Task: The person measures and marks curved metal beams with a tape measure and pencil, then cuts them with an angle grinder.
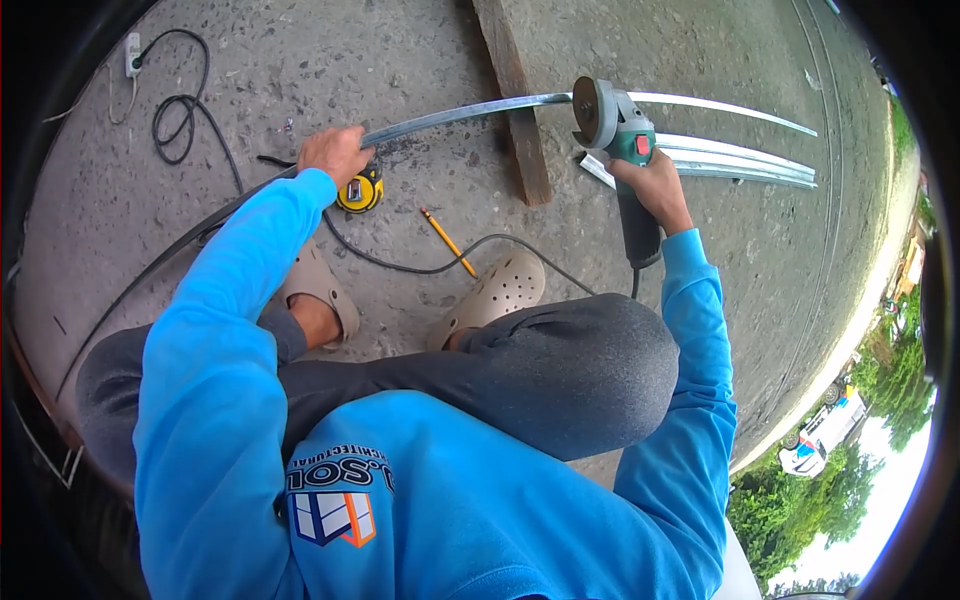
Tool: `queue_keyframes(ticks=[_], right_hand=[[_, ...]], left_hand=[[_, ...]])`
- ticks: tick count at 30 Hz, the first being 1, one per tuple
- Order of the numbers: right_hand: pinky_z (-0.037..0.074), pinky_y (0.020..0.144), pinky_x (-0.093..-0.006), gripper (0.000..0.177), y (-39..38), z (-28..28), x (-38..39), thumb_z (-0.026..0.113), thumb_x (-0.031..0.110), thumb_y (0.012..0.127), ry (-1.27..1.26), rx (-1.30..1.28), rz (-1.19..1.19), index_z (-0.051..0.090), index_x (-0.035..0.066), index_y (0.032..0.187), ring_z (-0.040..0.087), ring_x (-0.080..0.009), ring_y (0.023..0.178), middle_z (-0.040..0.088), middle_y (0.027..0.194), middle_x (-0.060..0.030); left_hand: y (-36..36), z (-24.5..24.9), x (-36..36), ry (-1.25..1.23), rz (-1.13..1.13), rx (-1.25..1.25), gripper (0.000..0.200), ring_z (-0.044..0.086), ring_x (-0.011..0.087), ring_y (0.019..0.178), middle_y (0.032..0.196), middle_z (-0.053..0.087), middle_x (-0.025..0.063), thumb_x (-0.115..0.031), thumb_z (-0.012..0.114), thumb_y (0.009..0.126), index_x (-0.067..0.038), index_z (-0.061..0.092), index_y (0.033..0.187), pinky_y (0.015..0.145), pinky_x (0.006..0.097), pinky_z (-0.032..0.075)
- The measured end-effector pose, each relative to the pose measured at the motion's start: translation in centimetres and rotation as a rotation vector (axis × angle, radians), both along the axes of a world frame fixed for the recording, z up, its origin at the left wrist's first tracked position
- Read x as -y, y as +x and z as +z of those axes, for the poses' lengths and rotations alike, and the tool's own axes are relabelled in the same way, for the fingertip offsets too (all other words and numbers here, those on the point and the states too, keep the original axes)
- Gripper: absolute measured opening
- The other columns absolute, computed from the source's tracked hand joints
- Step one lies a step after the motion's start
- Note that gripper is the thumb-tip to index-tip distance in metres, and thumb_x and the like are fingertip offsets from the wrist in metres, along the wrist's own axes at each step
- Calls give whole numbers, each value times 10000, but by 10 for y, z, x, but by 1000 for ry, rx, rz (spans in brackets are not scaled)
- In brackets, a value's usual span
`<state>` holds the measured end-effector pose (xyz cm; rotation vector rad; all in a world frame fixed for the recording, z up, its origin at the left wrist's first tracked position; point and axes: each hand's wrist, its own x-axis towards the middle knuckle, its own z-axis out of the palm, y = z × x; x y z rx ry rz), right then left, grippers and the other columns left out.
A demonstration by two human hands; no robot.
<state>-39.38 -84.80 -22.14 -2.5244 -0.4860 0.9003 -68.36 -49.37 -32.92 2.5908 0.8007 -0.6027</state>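
My left hand [335, 152] is closed around a long thin metal profile [450, 114], which runs from the lower left across a wooden beam [528, 160] and on to the right. In my right hand [658, 188] is a green and black angle grinder [640, 232], gripped by its body with the thumb near the red switch. The grinder's disc and guard [597, 112] are at the metal profile, just right of the beam, and overlap it in this view. A yellow and black tape measure [362, 192] lies on the ground right beside my left hand.
Several shiny metal profiles [735, 160] lie to the right of the grinder. A yellow pencil [447, 243] rests on the concrete between my feet in beige clogs [500, 290]. A black cord [400, 269] crosses the ground; another cable reaches a white socket [133, 55] at upper left.
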Motion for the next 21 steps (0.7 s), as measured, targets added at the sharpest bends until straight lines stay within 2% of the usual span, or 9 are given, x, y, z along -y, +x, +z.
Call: queue_keyframes(ticks=[4,6,10,21], right_hand=[[527,787,-356,542,2,-2,1,786,402,688,-5,-12,6,694,-46,977,669,-242,799,713,881,-148],[528,788,-356,540,4,-3,2,786,400,688,0,-12,7,695,-46,978,670,-242,800,713,880,-148],[528,792,-359,536,4,-6,3,786,394,688,26,-8,0,695,-48,976,673,-240,807,714,882,-147],[529,772,-357,511,4,-3,0,783,389,689,11,-5,1,697,-47,942,672,-227,777,711,848,-140]], left_hand=[[0,4,0,-15,5,-2,264,706,381,898,930,733,186,-297,711,919,-64,704,1042,805,503,546],[0,3,0,-2,-25,-5,310,710,359,882,920,740,172,-316,709,919,-82,722,1122,794,480,555],[0,3,0,8,-29,-17,313,712,357,868,912,741,169,-315,708,921,-82,721,1131,788,482,557],[0,4,0,-10,-14,-3,285,708,363,857,885,731,170,-319,709,917,-81,720,1074,784,489,555]])
